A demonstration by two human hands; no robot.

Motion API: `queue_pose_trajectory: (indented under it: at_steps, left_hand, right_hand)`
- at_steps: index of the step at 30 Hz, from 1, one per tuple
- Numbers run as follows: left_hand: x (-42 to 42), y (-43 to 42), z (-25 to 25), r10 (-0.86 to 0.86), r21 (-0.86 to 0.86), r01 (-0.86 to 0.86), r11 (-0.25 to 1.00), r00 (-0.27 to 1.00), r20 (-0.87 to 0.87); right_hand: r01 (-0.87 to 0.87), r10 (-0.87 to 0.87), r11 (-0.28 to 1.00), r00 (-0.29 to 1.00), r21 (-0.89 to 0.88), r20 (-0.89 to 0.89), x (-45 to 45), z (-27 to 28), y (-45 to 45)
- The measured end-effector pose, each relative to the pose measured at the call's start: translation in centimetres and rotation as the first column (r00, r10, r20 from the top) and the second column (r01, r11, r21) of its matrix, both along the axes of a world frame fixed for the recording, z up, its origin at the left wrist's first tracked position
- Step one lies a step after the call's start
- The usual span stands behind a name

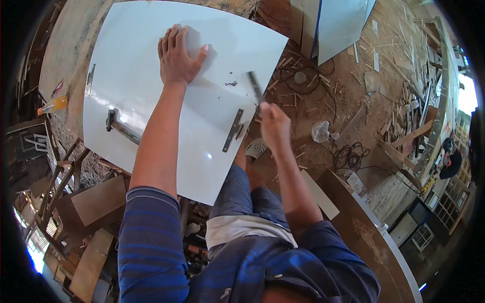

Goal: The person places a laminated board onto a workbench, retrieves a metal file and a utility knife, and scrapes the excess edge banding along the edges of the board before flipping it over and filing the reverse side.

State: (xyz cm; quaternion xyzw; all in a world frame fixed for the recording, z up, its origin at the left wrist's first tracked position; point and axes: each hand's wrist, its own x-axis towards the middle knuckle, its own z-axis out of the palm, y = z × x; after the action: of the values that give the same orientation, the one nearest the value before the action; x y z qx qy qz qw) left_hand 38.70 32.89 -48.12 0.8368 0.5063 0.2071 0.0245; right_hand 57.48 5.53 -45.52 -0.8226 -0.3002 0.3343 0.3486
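Observation:
My left hand [177,55] lies flat on the glossy white panel [202,45], fingers stretched out and thumb apart. Over the panel's right edge, my right hand [275,126] is closed around a narrow dark tool [254,86]; its exact kind is unclear. Small dark bits [231,83] are scattered on the white surface between both hands. A hammer [121,127] rests on the panel, partly hidden behind my left forearm. Near the right edge lies a dark metal strip with holes [233,130]. Another metal strip [91,81] is at the left edge.
A bottle of orange liquid [53,105] lies on the worn wooden surface at left. Wood scraps, cables [349,156] and a clear plastic bag [320,132] litter the dirt floor. White boards [338,28] stand at the top. A brown board [369,222] is beside my right arm.

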Motion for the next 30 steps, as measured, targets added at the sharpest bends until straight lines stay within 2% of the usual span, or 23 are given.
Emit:
queue_pose_trajectory:
  at_steps: [3, 4, 8, 11, 12, 15, 16, 19, 20, 23, 24, 27, 30]
  left_hand:
    - [0.1, 0.5, 0.2, 0.01, 0.004, -0.01, 1.0, 1.0, 0.011]
    - [0.0, 0.2, 0.0, 0.005, -0.001, -0.005, 1.0, 1.0, 0.011]
    - [-0.1, 0.3, -0.1, -0.002, 0.019, 0.002, 1.0, 1.0, 0.003]
    - [0.1, 0.5, -0.1, 0.009, 0.02, -0.009, 1.0, 1.0, 0.002]
    - [0.1, 0.5, -0.2, 0.009, 0.021, -0.009, 1.0, 1.0, -0.001]
    - [-0.4, 0.1, -0.4, 0.009, 0.008, -0.009, 1.0, 1.0, -0.018]
    - [-0.1, 0.2, -0.3, 0.007, 0.012, -0.007, 1.0, 1.0, -0.014]
    - [0.0, 0.0, -0.1, 0.014, 0.024, -0.013, 1.0, 1.0, -0.011]
    - [0.0, 0.2, -0.1, 0.01, 0.027, -0.01, 1.0, 1.0, 0.0]
    - [-0.2, 0.2, -0.4, 0.003, 0.025, -0.003, 1.0, 1.0, 0.011]
    - [-0.2, 0.2, -0.2, 0.001, 0.02, -0.001, 1.0, 1.0, 0.008]
    - [0.0, 0.4, 0.0, -0.007, 0.02, 0.006, 1.0, 1.0, 0.014]
    - [-0.1, 0.2, -0.2, -0.004, 0.017, 0.003, 1.0, 1.0, 0.023]
  right_hand:
    - [0.097, -0.105, 0.982, 0.994, -0.163, -0.043, 1.6, 0.7, -2.4]
    - [0.109, -0.108, 0.994, 0.994, 0.033, -0.022, -0.2, 0.2, -2.0]
    - [-0.05, 0.056, 0.99, 0.998, -0.134, 0.04, -2.0, 1.6, 0.6]
    - [0.111, -0.116, 0.992, 0.988, -0.062, -0.097, -0.3, -0.1, -2.4]
    - [0.139, -0.154, 0.984, 0.978, -0.109, -0.143, 0.0, -0.1, -3.1]
    - [0.093, -0.093, 0.996, 0.995, -0.012, 0.023, -4.0, 0.6, -1.0]
    - [-0.018, 0.027, 0.996, 0.994, -0.089, 0.108, -3.7, 0.2, -0.6]
    - [0.082, -0.09, 0.995, 0.984, -0.057, -0.155, -2.5, 0.5, -1.5]
    - [0.134, -0.152, 0.986, 0.969, -0.101, -0.196, -1.5, 1.1, -2.2]
    - [0.151, -0.157, 0.987, 0.982, -0.06, -0.106, -1.9, 0.2, -2.8]
    - [0.052, -0.053, 0.995, 0.999, 0.084, 0.005, -3.7, -0.1, -2.1]
    - [-0.064, 0.061, 0.985, 0.998, -0.161, -0.022, -2.9, 1.4, -0.7]
    - [-0.026, 0.018, 0.997, 0.993, -0.068, -0.116, -1.5, 1.7, -3.3]
